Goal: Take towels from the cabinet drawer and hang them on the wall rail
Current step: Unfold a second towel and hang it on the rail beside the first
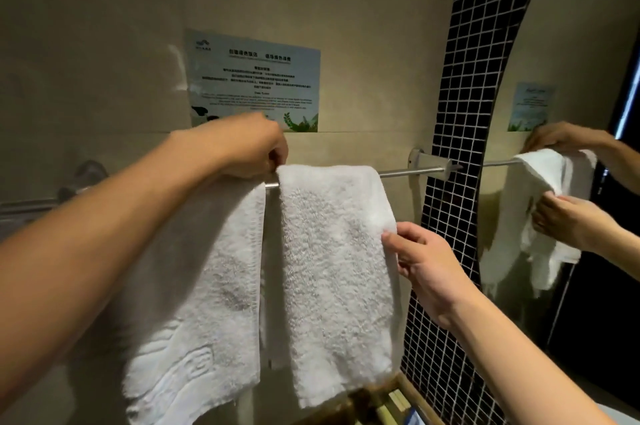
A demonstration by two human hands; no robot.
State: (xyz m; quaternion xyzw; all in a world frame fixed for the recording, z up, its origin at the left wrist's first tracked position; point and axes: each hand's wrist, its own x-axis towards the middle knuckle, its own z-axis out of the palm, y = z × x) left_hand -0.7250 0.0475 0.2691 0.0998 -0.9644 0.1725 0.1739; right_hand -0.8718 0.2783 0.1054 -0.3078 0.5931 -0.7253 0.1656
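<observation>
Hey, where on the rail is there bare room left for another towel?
Bare rail runs between the right towel and the right bracket. Leftward it is crowded: left towel, left hand, only a sliver between towels.

Right towel [332, 268]: white terry cloth, looped pile, rough and matt. Left towel [204, 286]: same white terry, with a raised woven pattern near its lower hem. Wall rail [408, 171]: brushed metal, dull satin sheen; its bracket [429, 161] likewise metal. Wall [104, 43]: smooth beige tile, faintly glossy. Mosaic strip [464, 113]: small glossy black tiles, pale grout. Notice [252, 78]: smooth printed sheet. Mirror [571, 43]: glass, reflective.
</observation>
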